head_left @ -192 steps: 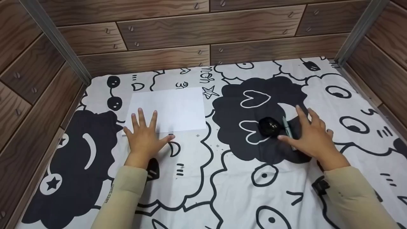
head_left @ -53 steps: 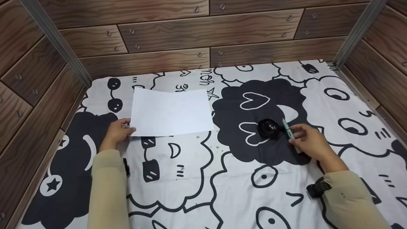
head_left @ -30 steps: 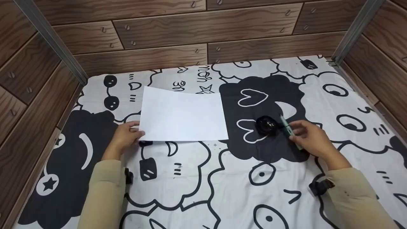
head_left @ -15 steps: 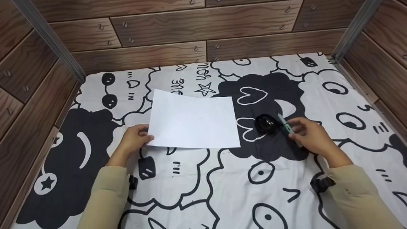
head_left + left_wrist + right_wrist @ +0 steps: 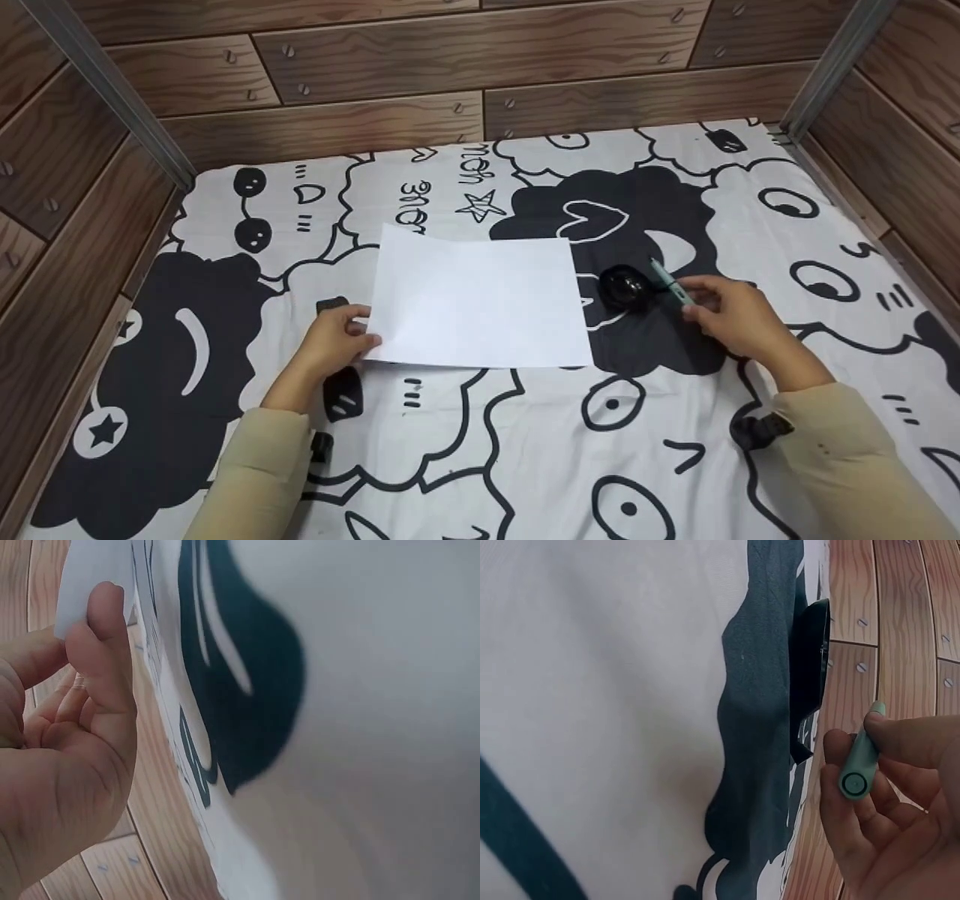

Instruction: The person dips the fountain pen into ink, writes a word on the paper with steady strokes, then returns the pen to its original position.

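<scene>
A blank white sheet of paper (image 5: 480, 304) is pinched at its near left corner by my left hand (image 5: 330, 345). In the left wrist view, the thumb lies over the paper (image 5: 79, 585) with fingers behind it. My right hand (image 5: 739, 319) holds a light green pen (image 5: 670, 281) between thumb and fingers. The right wrist view shows the round end of the pen (image 5: 861, 761) pointing at the camera. Left of the pen is a glossy black rounded object (image 5: 624, 288), near the paper's right edge; its kind is unclear.
A white cloth (image 5: 547, 450) with black cartoon prints covers the surface. Wood-patterned panels (image 5: 375, 67) rise behind and at both sides. Grey metal posts (image 5: 105, 90) stand at the back corners.
Both hands were spread at first; the left now pinches the paper, the right holds the pen. The paper has slid right and nearer, partly over the dark print. The black object stays put.
</scene>
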Tool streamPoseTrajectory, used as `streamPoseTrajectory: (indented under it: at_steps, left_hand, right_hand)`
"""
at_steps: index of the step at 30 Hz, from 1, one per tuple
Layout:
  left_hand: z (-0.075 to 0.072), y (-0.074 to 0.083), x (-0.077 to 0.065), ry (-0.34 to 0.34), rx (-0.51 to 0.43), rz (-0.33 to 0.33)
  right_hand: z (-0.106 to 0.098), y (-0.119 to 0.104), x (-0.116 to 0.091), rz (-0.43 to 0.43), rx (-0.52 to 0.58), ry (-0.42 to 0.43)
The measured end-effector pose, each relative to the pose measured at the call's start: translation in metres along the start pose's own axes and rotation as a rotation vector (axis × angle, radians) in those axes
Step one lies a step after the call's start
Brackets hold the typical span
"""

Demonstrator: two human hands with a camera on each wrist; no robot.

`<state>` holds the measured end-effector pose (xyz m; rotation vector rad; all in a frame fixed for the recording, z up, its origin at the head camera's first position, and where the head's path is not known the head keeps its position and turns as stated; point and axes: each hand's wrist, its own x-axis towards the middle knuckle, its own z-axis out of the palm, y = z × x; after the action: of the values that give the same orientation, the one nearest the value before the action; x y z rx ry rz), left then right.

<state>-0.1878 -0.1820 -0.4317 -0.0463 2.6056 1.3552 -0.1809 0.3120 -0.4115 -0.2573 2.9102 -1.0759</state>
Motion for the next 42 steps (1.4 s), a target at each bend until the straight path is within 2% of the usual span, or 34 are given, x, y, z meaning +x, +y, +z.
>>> streamPoseTrajectory:
  at_steps: [4,9,15,20,25,27,31,34,38,42]
  left_hand:
    - [0.006,0.003,-0.004,-0.024,-0.016,-0.023]
    - [0.012,0.006,-0.009,-0.040,0.014,-0.025]
    - [0.013,0.006,-0.011,-0.063,0.014,-0.005]
    - [0.012,0.004,-0.012,-0.088,-0.013,0.000]
    - [0.009,-0.002,-0.011,-0.115,-0.067,-0.004]
    - [0.007,-0.005,-0.011,-0.141,-0.104,0.016]
    - [0.005,-0.007,-0.012,-0.197,-0.152,0.107]
    - [0.005,-0.008,-0.013,-0.205,-0.144,0.137]
    - [0.009,-0.006,-0.011,-0.182,-0.090,0.076]
    - [0.013,-0.004,-0.010,-0.158,-0.017,0.050]
  right_hand:
    - [-0.001,-0.001,0.001,0.028,0.071,-0.042]
    - [0.000,-0.002,0.003,0.040,0.106,-0.074]
    - [0.000,-0.005,0.004,0.021,0.056,-0.078]
    - [0.001,-0.006,0.005,-0.022,-0.047,-0.039]
    - [0.003,-0.006,0.005,-0.047,-0.066,-0.006]
    - [0.004,-0.006,0.005,-0.057,-0.066,0.008]
    - [0.008,-0.004,0.006,-0.077,-0.076,0.049]
    - [0.011,-0.003,0.007,-0.087,-0.094,0.089]
    - [0.014,-0.002,0.009,-0.079,-0.124,0.136]
    - [0.017,-0.001,0.010,-0.071,-0.154,0.153]
